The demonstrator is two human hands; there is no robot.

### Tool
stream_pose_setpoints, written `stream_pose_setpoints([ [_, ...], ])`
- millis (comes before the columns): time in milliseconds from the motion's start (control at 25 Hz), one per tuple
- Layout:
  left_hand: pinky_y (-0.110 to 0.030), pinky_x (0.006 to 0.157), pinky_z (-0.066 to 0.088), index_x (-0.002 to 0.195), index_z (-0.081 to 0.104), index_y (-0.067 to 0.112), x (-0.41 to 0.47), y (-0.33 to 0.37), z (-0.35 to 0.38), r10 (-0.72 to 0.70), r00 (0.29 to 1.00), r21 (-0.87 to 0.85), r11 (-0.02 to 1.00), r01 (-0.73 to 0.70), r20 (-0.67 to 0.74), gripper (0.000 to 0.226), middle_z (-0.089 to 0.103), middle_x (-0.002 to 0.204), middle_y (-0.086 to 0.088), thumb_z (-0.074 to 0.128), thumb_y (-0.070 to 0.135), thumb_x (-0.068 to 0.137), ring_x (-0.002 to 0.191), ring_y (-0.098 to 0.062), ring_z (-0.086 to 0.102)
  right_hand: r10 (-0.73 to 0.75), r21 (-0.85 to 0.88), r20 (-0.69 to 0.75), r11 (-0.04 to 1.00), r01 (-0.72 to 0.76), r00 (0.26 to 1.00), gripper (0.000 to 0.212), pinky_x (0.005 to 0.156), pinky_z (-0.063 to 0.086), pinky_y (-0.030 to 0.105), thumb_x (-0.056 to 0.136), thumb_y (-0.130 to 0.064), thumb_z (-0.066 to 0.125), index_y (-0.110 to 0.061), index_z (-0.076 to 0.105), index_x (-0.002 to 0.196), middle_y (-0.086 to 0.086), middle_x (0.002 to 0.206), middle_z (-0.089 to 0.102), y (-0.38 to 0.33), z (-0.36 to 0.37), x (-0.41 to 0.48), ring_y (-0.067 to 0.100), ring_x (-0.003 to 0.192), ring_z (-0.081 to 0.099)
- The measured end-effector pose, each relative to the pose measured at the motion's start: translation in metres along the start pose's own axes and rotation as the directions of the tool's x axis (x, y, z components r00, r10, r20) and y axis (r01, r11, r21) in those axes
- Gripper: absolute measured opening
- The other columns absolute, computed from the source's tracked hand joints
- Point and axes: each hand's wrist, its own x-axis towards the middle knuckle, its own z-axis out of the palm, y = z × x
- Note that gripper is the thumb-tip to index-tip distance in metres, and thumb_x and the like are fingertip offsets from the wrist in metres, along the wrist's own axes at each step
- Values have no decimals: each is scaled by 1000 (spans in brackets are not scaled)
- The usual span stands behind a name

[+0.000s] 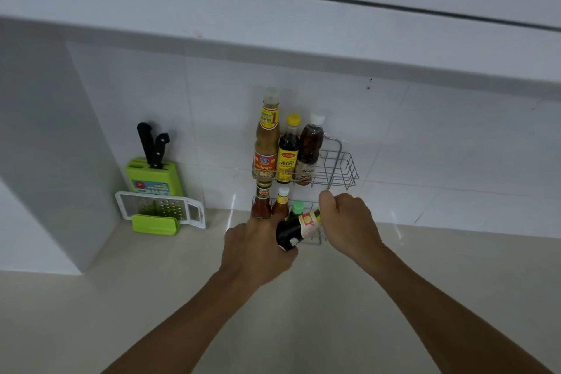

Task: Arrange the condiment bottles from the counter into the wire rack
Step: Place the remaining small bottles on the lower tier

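A two-tier wire rack (346,171) hangs on the tiled wall. Its upper tier holds three upright bottles: a tall tan sauce bottle (267,143), a dark bottle with a yellow cap (288,155) and a brown bottle with a white cap (308,152). In the lower tier stand a red sauce bottle (261,205), a white-capped bottle (280,203) and a green-capped bottle (297,207). My left hand (252,249) grips the base of a dark sauce bottle (296,229) with a yellow and red label, tilted right in front of the lower tier. My right hand (349,222) is closed around its neck end, hiding the cap.
A green knife block (154,174) with two black-handled knives stands at the left by the wall. A white grater (158,206) leans in a green holder (154,223) in front of it. The beige counter (303,313) runs below, and a cabinet overhangs above.
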Motion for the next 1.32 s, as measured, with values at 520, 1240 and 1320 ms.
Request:
stream_pose_setpoints([
  [520,-42,60,56,87,63,13,18,-15,-7,192,778,-599,752,276,598,21,67,70,-12,71,21,69,58,-29,62,-370,-3,-154,927,374,916,34,49,25,31,87,-26,33,-26,28,53,-6,50,33,13,4,8,20,50,32],
  [1240,-25,101,42,144,40,25,68,-76,110,-119,868,-586,692,421,483,91,53,139,5,88,25,66,131,-14,49,106,401,-107,914,-55,989,12,59,42,0,82,-23,81,-32,73,83,-24,71,63,88,77,27,-11,72,66],
  [1320,-25,98,40,144,41,16,76,-91,125,-284,858,-642,573,509,428,80,54,138,-3,82,10,75,134,-22,49,218,473,-170,874,-115,961,33,68,45,10,79,-17,83,-41,61,77,-10,84,66,98,83,44,3,79,65],
])
